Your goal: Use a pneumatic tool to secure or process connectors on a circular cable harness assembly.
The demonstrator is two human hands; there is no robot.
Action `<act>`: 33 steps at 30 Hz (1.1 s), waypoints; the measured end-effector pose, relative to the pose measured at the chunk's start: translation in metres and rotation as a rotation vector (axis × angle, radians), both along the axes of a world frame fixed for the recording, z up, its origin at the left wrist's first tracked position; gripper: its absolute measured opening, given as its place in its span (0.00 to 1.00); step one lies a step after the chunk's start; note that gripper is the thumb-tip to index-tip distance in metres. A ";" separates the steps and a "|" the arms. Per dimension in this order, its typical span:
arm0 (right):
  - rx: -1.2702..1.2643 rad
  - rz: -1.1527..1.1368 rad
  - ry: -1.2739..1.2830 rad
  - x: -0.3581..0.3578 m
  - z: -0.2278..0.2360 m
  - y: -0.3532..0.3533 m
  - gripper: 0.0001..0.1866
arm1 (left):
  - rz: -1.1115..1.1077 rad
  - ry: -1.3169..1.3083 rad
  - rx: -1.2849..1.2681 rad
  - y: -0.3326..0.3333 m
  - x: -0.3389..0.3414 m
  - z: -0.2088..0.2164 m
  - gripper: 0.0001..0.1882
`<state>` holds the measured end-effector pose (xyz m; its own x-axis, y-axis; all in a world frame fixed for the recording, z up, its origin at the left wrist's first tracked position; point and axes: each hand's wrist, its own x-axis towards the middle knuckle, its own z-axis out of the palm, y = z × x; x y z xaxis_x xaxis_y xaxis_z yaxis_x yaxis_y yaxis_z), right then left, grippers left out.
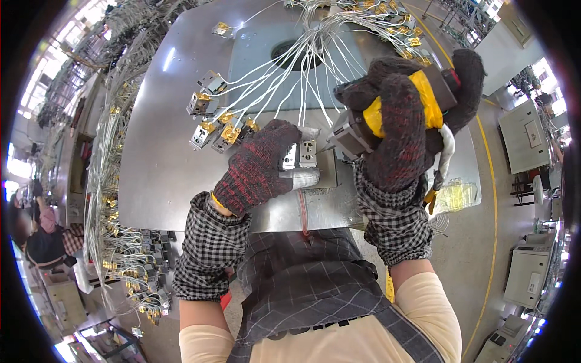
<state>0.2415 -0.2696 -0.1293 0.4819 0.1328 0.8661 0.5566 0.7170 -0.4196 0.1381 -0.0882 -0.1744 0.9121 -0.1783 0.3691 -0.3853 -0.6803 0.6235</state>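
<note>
My left hand (261, 166) wears a dark red-black knit glove with white tape on the fingertips. Its thumb and fingers close around small silver metal connector housings (308, 153) with holes in their faces, over a small flat plate (327, 169). Wrapped in a similar glove, my right hand (404, 124) grips a dark hand-held power tool (351, 134) bound with yellow tape. The tool's blocky end points left toward the housings, apart from them. A white-wrapped cord (446, 151) hangs from it. Whether its tip touches anything is hidden.
White wires (284, 78) fan out from a round dark opening (296, 55) in the metal table (163, 175). Several wired connectors (209, 121) lie left of my left hand; more sit at the far right. Bundled wire assemblies (130, 266) hang at left. Machines (525, 136) stand at right.
</note>
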 end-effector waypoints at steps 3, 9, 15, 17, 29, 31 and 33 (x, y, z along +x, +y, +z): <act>-0.020 0.070 -0.109 0.000 -0.005 -0.001 0.29 | 0.022 -0.051 0.001 0.000 -0.002 -0.001 0.32; 0.020 0.200 0.460 0.000 -0.061 -0.021 0.30 | 0.114 0.147 -0.041 0.000 -0.009 0.000 0.33; 0.144 0.470 0.788 -0.005 -0.064 -0.032 0.31 | 0.156 0.174 -0.242 0.005 -0.016 -0.019 0.35; 0.059 0.389 0.611 -0.013 -0.049 -0.023 0.31 | 0.155 0.222 -0.319 0.002 -0.016 -0.014 0.35; 0.088 -0.034 -0.029 -0.012 0.015 0.006 0.37 | 0.042 0.173 -0.767 -0.004 -0.014 -0.007 0.29; 0.118 -0.021 -0.013 -0.007 0.011 0.001 0.39 | 0.144 0.189 -0.525 0.001 -0.016 -0.008 0.27; 0.052 0.010 -0.186 0.009 0.016 -0.005 0.38 | 0.126 0.200 -0.505 -0.006 -0.019 0.001 0.32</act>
<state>0.2507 -0.2750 -0.1129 0.3114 0.0893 0.9461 0.6139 0.7410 -0.2721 0.1186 -0.0943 -0.1729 0.9760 0.0911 0.1976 -0.1605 -0.3116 0.9365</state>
